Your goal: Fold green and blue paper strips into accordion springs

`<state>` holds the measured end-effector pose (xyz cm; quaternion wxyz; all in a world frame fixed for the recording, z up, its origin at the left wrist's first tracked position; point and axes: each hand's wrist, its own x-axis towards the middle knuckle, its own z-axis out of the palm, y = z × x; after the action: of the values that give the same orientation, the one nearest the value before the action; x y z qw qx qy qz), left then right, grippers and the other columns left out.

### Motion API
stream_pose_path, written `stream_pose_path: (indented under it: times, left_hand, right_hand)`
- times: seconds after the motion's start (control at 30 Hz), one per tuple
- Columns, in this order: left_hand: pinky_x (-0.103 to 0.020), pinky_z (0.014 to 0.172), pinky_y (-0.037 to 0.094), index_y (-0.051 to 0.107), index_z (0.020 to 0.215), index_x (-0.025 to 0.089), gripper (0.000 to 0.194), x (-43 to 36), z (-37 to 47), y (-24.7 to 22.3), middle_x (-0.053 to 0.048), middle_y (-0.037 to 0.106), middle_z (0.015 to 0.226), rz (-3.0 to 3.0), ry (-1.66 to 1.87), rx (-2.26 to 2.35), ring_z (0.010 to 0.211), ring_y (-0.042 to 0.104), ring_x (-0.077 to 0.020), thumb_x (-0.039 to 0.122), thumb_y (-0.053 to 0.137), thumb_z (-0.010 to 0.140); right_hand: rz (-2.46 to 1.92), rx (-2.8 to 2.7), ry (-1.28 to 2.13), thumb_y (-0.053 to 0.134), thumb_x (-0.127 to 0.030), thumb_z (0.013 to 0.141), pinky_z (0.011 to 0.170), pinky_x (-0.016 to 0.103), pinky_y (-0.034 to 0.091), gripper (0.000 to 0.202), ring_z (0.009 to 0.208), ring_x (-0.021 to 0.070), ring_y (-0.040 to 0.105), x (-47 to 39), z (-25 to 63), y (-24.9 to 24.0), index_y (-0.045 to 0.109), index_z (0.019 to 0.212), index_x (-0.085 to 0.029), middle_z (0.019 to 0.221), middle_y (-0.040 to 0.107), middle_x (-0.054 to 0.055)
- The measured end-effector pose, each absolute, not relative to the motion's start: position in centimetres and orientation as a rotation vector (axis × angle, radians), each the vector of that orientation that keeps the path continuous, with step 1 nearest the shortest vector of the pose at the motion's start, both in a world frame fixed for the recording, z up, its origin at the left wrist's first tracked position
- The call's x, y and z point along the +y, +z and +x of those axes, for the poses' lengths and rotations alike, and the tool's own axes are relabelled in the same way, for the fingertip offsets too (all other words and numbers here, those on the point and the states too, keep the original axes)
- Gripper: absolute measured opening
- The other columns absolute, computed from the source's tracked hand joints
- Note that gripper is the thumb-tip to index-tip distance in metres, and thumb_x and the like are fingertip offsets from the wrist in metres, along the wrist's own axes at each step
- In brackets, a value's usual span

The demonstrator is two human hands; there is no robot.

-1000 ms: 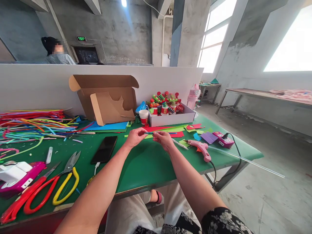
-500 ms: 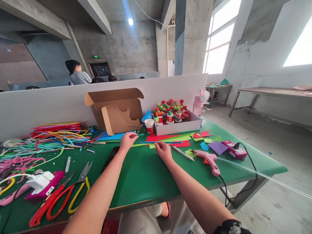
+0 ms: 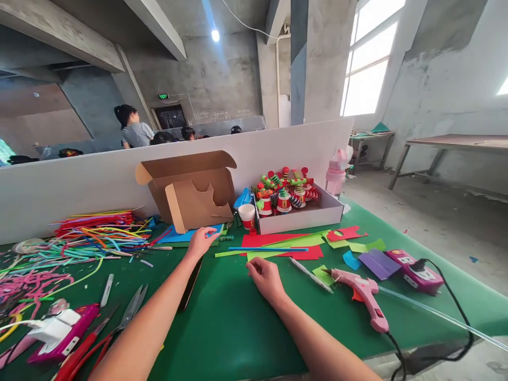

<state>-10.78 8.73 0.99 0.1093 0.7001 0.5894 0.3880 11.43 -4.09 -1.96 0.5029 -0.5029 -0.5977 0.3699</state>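
Note:
My left hand (image 3: 201,243) hovers over the blue sheet (image 3: 186,236), its fingers loosely bent and apart, with nothing visible in them. Just right of its fingertips a small green coil (image 3: 226,238) lies on the table. My right hand (image 3: 266,276) is over the green tabletop with loosely curled fingers; nothing shows between them. Beyond it lie a thin blue strip (image 3: 269,249), red paper (image 3: 315,252) and light green strips (image 3: 230,254). A white pen (image 3: 311,275) rests to its right, beside a pink hot glue gun (image 3: 363,294).
A white box (image 3: 299,219) of cup figures stands at the back, near paper cups (image 3: 246,216) and a brown carton (image 3: 198,203). Pipe cleaners (image 3: 99,233), scissors (image 3: 133,309) and a power socket (image 3: 65,338) occupy the left. Another socket (image 3: 415,271) with a cable sits right.
My left hand has come away from the green coil, which now lies apart from its fingers. My right hand has drawn back from the blue strip toward me. The view has shifted.

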Motion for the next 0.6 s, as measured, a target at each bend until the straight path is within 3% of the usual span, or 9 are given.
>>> stream_pose_path:
  times: [0.1, 0.2, 0.43, 0.6]
  left_hand:
    - [-0.027, 0.055, 0.037, 0.053, 0.055, 0.022, 0.041, 5.2, -10.3, 2.2, 0.000, 0.056, 0.053, 1.997, 1.115, 1.683, 0.053, 0.051, -0.0162, 0.054, 0.050, 0.080]
    - [-0.026, 0.053, 0.034, 0.046, 0.056, 0.022, 0.041, 1.6, -6.3, 2.1, 0.002, 0.050, 0.049, 1.930, 0.981, 1.532, 0.049, 0.046, -0.0143, 0.047, 0.036, 0.088]
    - [-0.028, 0.051, 0.022, 0.025, 0.060, 0.024, 0.027, -1.6, 2.7, -1.4, 0.006, 0.032, 0.052, 1.856, 0.843, 1.296, 0.052, 0.027, -0.0124, 0.031, 0.044, 0.078]
    - [-0.030, 0.056, 0.027, 0.026, 0.061, 0.024, 0.024, -2.3, 2.0, -1.8, 0.003, 0.037, 0.059, 1.968, 0.940, 1.256, 0.058, 0.034, -0.0143, 0.027, 0.045, 0.076]
  right_hand:
    - [-1.149, -1.515, 0.921, 0.048, -0.038, 0.084, 0.050, 0.024, 0.034, 0.026, 0.046, 0.0124, 0.044, -5.2, 10.8, -1.5, 0.056, 0.064, -0.022, 0.053, 0.057, -0.001]
    - [-1.080, -1.514, 0.863, 0.040, -0.044, 0.089, 0.050, 0.023, 0.034, 0.035, 0.045, 0.0118, 0.042, -6.2, 10.6, -0.8, 0.052, 0.064, -0.022, 0.050, 0.050, -0.002]
    - [-1.096, -1.494, 0.662, 0.035, -0.046, 0.093, 0.047, 0.024, 0.031, 0.038, 0.046, 0.0120, 0.036, -6.8, 11.5, -0.4, 0.044, 0.063, -0.023, 0.051, 0.042, -0.002]
    - [-1.062, -1.555, 0.655, 0.039, -0.037, 0.092, 0.048, 0.024, 0.033, 0.029, 0.048, 0.0128, 0.040, -7.6, 11.0, 0.4, 0.047, 0.068, -0.024, 0.054, 0.047, -0.002]
